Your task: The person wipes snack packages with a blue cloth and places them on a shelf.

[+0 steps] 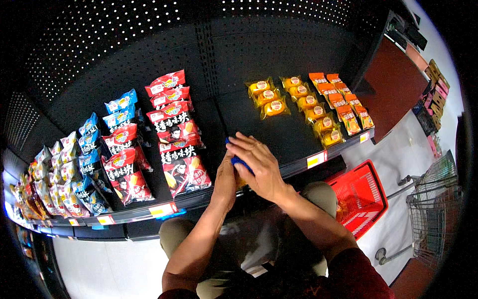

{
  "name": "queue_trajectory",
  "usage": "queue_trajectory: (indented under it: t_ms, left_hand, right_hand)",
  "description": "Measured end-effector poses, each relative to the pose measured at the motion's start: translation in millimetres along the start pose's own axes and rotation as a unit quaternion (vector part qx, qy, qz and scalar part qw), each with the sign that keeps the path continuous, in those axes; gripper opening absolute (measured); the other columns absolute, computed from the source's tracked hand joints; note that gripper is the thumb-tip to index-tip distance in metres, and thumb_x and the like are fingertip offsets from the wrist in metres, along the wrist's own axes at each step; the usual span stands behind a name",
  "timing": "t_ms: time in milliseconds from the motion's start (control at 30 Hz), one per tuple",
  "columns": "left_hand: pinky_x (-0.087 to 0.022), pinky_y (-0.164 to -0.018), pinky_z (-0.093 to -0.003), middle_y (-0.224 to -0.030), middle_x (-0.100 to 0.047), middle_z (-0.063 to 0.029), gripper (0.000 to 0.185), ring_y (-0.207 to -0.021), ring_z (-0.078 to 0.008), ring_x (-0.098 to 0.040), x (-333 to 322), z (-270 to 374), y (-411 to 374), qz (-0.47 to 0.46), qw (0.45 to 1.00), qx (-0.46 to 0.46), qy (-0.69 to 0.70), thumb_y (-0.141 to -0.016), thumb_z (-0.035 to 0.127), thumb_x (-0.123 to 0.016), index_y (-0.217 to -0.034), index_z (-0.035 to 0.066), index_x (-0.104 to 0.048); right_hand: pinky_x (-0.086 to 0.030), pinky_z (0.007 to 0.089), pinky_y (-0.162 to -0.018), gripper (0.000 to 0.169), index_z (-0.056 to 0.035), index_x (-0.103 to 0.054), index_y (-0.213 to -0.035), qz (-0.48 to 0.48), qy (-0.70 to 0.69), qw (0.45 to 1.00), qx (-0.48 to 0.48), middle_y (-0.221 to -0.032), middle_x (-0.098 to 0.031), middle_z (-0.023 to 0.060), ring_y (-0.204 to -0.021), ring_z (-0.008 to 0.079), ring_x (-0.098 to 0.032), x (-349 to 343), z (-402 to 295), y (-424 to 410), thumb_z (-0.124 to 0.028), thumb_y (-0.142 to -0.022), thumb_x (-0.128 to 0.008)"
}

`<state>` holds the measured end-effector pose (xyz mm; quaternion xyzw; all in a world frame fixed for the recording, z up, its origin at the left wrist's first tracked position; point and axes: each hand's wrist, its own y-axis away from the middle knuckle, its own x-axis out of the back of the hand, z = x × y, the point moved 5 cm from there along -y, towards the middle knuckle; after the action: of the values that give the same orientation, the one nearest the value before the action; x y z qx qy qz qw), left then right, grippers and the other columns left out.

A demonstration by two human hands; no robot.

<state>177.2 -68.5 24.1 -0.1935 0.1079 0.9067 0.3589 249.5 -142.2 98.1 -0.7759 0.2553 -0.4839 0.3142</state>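
Observation:
In front of the shelf's front edge, my left hand (225, 175) and my right hand (257, 160) are closed together around a crumpled blue cloth-like item (242, 163). My right fingers lie over its top, and my left hand is upright along its left side. A bit of something yellow (240, 181) shows below the blue, between my palms; most of it is hidden. Red snack bags (185, 168) stand in a row left of my hands. Beyond them to the right, round yellow cakes in clear wrappers (275, 107) lie in two rows.
Orange packets (348, 119) fill the right end of the black shelf (257, 140). Blue bags (120, 102) and pale bags (69, 170) line the left. Price tags (317, 159) run along the front edge. A red basket (368, 202) and a wire cart (429, 215) stand at right.

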Motion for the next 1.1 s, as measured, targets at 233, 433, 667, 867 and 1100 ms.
queue_trajectory:
  t_ms: [233,433,667,867,1100]
  left_hand:
    - [-0.049,-0.092,-0.0315,-0.121,-0.057,-0.0085,0.044,-0.109,-0.0169,-0.058,-6.5,-13.4,5.0,-0.114,0.993,0.026,-0.022,-0.106,0.036,-0.034,-0.134,0.004,-0.046]
    - [-0.059,-0.064,-0.0327,-0.111,-0.062,-0.0099,0.045,-0.084,-0.0209,-0.069,-16.4,-0.4,8.3,-0.123,0.985,0.119,0.024,-0.105,0.042,-0.035,-0.131,0.007,-0.048]
    - [-0.054,-0.089,-0.0459,-0.127,-0.055,-0.0115,0.047,-0.112,-0.0268,-0.060,-7.6,-3.0,1.7,-0.089,0.967,0.150,0.184,-0.104,0.043,-0.036,-0.140,0.012,-0.041]
    - [-0.049,-0.095,-0.0377,-0.121,-0.058,-0.0089,0.039,-0.109,-0.0229,-0.060,8.0,-23.9,-7.8,0.029,0.968,0.109,0.222,-0.106,0.036,-0.035,-0.131,0.010,-0.048]
    - [-0.053,-0.087,-0.0338,-0.111,-0.064,-0.0114,0.035,-0.100,-0.0226,-0.064,27.3,-1.6,-20.1,-0.022,0.959,0.068,0.276,-0.104,0.032,-0.041,-0.125,0.007,-0.054]
  right_hand:
    - [-0.050,0.0353,-0.082,0.018,-0.0040,-0.068,-0.105,-0.001,-0.069,0.987,-0.142,-0.100,-0.067,0.0135,-0.092,0.0309,-0.064,0.9,36.0,-6.3,-0.010,-0.088,-0.063]
    - [-0.049,0.0272,-0.080,0.020,-0.0043,-0.069,-0.104,-0.047,-0.205,0.916,-0.343,-0.090,-0.068,0.0056,-0.086,0.0095,-0.060,-2.3,88.5,9.1,-0.019,-0.096,-0.057]
    - [-0.046,0.0308,-0.091,0.033,-0.0029,-0.060,-0.120,0.126,-0.227,0.919,-0.297,-0.110,-0.066,0.0127,-0.102,0.0194,-0.062,27.0,74.7,5.8,-0.026,-0.096,-0.061]
    - [-0.038,0.0435,-0.108,0.037,-0.0048,-0.059,-0.125,-0.048,-0.070,0.996,-0.036,-0.131,-0.058,0.0137,-0.125,0.0316,-0.052,-11.2,4.9,8.7,-0.020,-0.091,-0.063]
    - [-0.038,0.0411,-0.108,0.053,-0.0078,-0.061,-0.125,-0.080,-0.021,0.994,0.069,-0.139,-0.052,0.0058,-0.129,0.0262,-0.047,-13.6,-14.0,21.3,-0.011,-0.075,-0.075]
